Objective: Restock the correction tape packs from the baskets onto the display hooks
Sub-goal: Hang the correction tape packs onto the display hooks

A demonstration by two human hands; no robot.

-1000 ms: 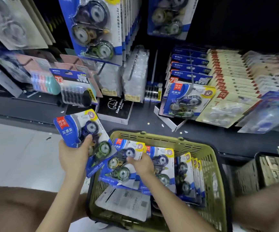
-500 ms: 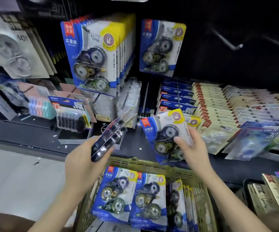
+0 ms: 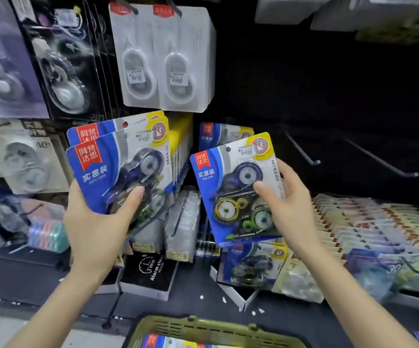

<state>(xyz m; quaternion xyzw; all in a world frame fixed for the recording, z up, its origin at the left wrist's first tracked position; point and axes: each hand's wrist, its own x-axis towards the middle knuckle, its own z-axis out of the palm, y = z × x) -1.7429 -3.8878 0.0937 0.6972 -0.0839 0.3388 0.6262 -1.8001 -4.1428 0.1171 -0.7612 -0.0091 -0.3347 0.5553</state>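
- The right hand (image 3: 291, 204) is gripping one blue-and-yellow carded correction tape pack (image 3: 218, 187) at the centre of the frame. Its thumb is lying across the clear blister and its fingers are curling round the card's right edge. The card is facing the camera, leaning slightly left.
- The left hand (image 3: 95, 229) is holding a small stack of matching packs (image 3: 97, 167) at centre left. Its thumb is pressing on the front blister, and a second card is showing just above and behind the first.
- Between the hands, a row of hanging packs (image 3: 182, 146) is showing its yellow edges. One more hanging pack (image 3: 216, 134) is peeking out behind the right hand's card.
- At bottom centre, an olive-green plastic basket (image 3: 203, 325) is sitting with further basket packs (image 3: 158, 341) inside.
- At centre right, two metal display hooks (image 3: 302, 150) are jutting from the dark back panel.
- White blister cards (image 3: 163, 59) are hanging at upper centre.
- A black alarm clock box (image 3: 150, 272) is lying on the dark shelf (image 3: 40, 277) at lower left.
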